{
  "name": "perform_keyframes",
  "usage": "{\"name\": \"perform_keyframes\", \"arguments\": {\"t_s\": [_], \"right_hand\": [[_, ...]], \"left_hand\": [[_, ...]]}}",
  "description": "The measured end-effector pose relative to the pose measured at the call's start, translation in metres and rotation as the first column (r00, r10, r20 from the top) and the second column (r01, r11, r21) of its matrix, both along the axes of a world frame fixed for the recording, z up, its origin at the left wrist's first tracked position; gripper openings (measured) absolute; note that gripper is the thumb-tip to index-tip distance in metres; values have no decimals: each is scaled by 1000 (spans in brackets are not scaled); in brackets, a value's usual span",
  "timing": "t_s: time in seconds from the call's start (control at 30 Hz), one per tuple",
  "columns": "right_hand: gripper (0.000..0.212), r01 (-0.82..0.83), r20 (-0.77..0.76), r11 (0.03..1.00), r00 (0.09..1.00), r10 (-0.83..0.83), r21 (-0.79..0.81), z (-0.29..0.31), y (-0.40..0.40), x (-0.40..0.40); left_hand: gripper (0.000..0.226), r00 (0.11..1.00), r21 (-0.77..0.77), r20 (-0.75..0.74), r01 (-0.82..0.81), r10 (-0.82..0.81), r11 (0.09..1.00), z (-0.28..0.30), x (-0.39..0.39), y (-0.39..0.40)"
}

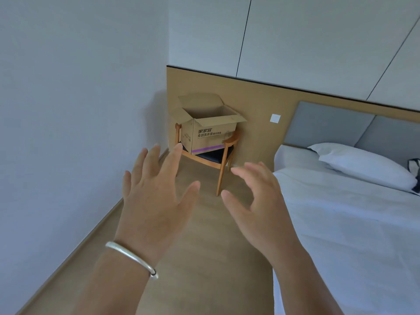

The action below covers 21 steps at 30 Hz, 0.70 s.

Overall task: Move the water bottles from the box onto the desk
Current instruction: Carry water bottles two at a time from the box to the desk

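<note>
Cardboard box (pixel 210 127) open on chair (pixel 223 155), twelve o'clock; bottles unseen. Left hand (pixel 154 196), right hand (pixel 256 201) spread, empty. Bottles likely heavy, slick: grip mid-body.

Wooden chair (pixel 223 153) with dark seat, far corner, standing on wood floor (pixel 204 258) against tan wall panel. Carries open cardboard box (pixel 210 135), flaps up, contents not visible. Bed (pixel 345 235) at right, white sheet, white pillow (pixel 363 167) on top.
</note>
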State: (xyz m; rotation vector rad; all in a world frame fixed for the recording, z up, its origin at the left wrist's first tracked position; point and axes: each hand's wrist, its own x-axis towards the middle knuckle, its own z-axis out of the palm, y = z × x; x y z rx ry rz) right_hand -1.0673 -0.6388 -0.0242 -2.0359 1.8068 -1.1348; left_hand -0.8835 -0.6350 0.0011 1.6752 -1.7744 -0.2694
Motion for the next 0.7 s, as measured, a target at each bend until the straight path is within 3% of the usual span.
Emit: {"name": "perform_keyframes", "arguments": {"t_s": [0.37,0.7], "right_hand": [[49,126,-78,991,989,-122,52,17,-163,93],[58,173,-63,981,984,-168,90,-7,-300,109]], "left_hand": [[69,987,4,-54,152,-151,988,6,88,-192],[71,979,80,-27,203,-202,976,-18,109,-330]]}}
